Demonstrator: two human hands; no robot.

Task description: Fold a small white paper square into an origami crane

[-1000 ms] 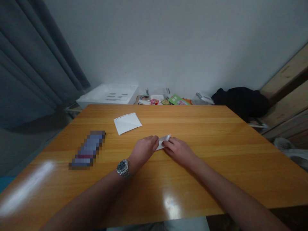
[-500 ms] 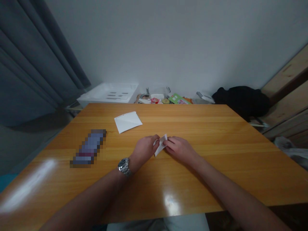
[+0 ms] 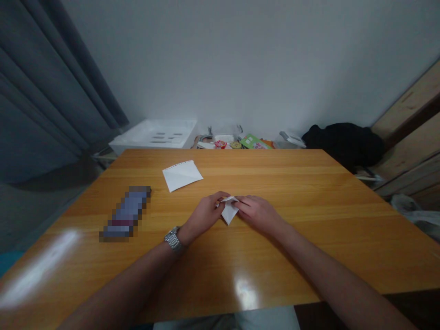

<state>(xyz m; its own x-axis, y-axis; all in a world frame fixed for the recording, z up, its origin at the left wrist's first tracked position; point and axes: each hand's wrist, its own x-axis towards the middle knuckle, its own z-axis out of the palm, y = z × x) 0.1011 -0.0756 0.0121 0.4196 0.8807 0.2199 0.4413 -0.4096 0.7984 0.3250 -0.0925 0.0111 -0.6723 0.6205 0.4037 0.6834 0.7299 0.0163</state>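
Observation:
A small piece of folded white paper [image 3: 229, 212] is held between my two hands, just above or on the wooden table [image 3: 292, 183]. My left hand [image 3: 207, 211], with a metal watch [image 3: 173, 239] at its wrist, pinches the paper's left side. On the other side my right hand [image 3: 257, 211] grips the paper's right edge with thumb and fingers. One pointed corner of the paper faces toward me. The fingertips hide parts of its upper edge. A flat white sheet [image 3: 182, 175] with a perforated edge lies beyond my left hand.
A pixelated flat dark object [image 3: 127, 214] lies at the table's left. Behind the far edge are a white plastic tray [image 3: 158, 133], a green booklet [image 3: 253, 141], small packets and a black bundle [image 3: 345, 142]. A grey curtain [image 3: 44, 82] hangs at left.
The folded paper has turned and opened wider between my hands, its point now aimed more directly toward me. My left hand has shifted slightly to the left and its fingers have moved on the paper.

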